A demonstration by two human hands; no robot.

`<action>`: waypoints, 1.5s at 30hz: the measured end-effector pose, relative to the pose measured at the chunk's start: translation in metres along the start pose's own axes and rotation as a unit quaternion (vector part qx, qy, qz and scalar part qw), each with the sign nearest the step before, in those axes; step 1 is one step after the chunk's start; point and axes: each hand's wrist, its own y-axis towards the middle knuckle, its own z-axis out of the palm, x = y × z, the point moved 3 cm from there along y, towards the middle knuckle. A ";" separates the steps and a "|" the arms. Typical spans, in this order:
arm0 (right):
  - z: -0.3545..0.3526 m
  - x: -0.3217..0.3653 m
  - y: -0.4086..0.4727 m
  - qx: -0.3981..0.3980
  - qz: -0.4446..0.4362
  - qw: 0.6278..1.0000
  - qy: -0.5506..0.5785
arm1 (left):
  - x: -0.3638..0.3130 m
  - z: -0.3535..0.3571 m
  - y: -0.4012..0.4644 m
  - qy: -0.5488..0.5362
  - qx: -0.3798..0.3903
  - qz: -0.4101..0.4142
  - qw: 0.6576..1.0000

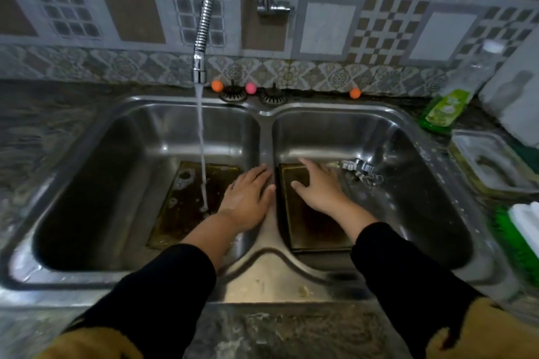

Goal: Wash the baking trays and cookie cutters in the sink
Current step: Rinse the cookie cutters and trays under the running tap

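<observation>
A double steel sink holds one dark, greasy baking tray flat in the left basin, and water from the flexible tap falls onto it. A second dark tray lies in the right basin. Metal cookie cutters sit in the right basin beside that tray. My left hand hovers over the left tray's right end, fingers spread, next to the divider. My right hand is spread flat over the right tray's far end. Neither hand holds anything.
Two sink strainers and small orange and pink balls rest on the back rim. A dish soap bottle, a clear plastic container and a green and white brush stand on the right counter. Crumbs lie on the front rim.
</observation>
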 end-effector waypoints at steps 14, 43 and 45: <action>0.153 0.115 0.029 0.204 0.119 0.957 0.169 | 0.199 -0.021 -0.015 -0.077 0.127 -0.253 0.956; 0.152 0.131 0.051 -0.016 0.121 0.927 0.354 | 0.178 0.008 0.002 -0.067 0.170 -0.236 0.954; 0.140 0.135 0.044 -0.034 0.110 0.921 0.372 | 0.156 0.009 0.002 -0.068 0.150 -0.146 0.975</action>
